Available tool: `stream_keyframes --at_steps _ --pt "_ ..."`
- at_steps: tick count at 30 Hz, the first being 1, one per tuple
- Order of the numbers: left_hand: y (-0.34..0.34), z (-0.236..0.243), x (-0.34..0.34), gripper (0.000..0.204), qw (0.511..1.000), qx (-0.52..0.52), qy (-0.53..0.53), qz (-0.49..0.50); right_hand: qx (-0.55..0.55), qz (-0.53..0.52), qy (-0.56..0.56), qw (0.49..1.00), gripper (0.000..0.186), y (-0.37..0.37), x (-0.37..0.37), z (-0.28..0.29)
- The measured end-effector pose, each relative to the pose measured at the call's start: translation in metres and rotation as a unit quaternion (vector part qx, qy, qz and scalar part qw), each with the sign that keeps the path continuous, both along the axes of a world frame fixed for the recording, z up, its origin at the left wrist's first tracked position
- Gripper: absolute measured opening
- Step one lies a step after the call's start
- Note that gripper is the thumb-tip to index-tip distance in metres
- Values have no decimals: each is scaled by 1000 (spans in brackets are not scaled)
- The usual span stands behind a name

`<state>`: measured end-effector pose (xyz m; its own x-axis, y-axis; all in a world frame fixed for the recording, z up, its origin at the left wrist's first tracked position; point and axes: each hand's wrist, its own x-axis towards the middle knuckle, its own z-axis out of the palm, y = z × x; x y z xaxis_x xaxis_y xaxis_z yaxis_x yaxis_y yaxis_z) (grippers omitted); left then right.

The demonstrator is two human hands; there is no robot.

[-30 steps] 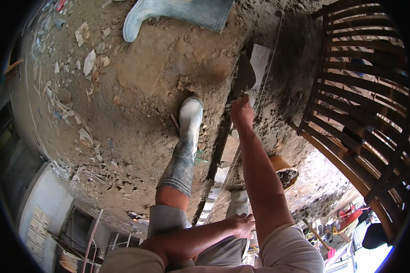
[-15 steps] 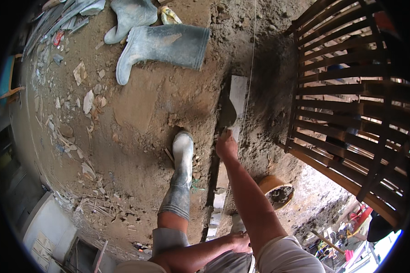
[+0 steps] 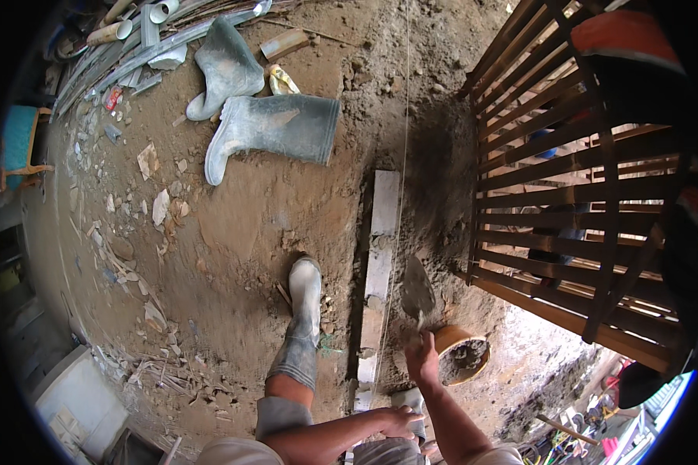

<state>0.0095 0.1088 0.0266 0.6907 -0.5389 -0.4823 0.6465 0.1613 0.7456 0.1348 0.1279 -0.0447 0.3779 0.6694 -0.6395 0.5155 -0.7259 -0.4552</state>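
My right hand [image 3: 421, 358] is closed round the handle of a trowel [image 3: 417, 291]. The pointed blade lies over the soil right of a row of grey blocks [image 3: 385, 203], with some mortar on it. Beside this hand, a tilted yellowish bucket [image 3: 451, 338] holds dark mortar [image 3: 465, 358]. Toward the lower edge my left hand [image 3: 399, 422] rests near my bent right leg, its fingers loosely stretched and nothing visible in them. A taut string [image 3: 405, 116] runs along the blocks.
A slatted wooden frame [image 3: 566, 221] stands to the right. My booted left foot [image 3: 305, 283] is left of the blocks. Grey rubber boots [image 3: 275, 128] lie at the far left, near pipes and metal strips [image 3: 143, 54]. Rubble [image 3: 160, 208] litters the dirt.
My right hand and the trowel have come off the blocks, moving nearer and to the right, beside the bucket. The far block's top is now uncovered. The whole view has shifted slightly.
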Motion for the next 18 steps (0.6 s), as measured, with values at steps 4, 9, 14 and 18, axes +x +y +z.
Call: stream_keyframes --at_steps 4,9,14,18 --pt "-26 -16 -1 81 998 45 -5 37 -61 -8 -112 992 49 -140 45 38" --pt "-24 -25 2 81 998 34 10 50 -175 -158 -80 968 52 -257 106 62" --pt "-41 -39 -19 81 994 79 59 45 -300 -186 -19 935 50 -205 130 52" --pt "-29 -32 -24 77 987 123 94 44 -294 -93 -102 946 37 -204 156 -19"
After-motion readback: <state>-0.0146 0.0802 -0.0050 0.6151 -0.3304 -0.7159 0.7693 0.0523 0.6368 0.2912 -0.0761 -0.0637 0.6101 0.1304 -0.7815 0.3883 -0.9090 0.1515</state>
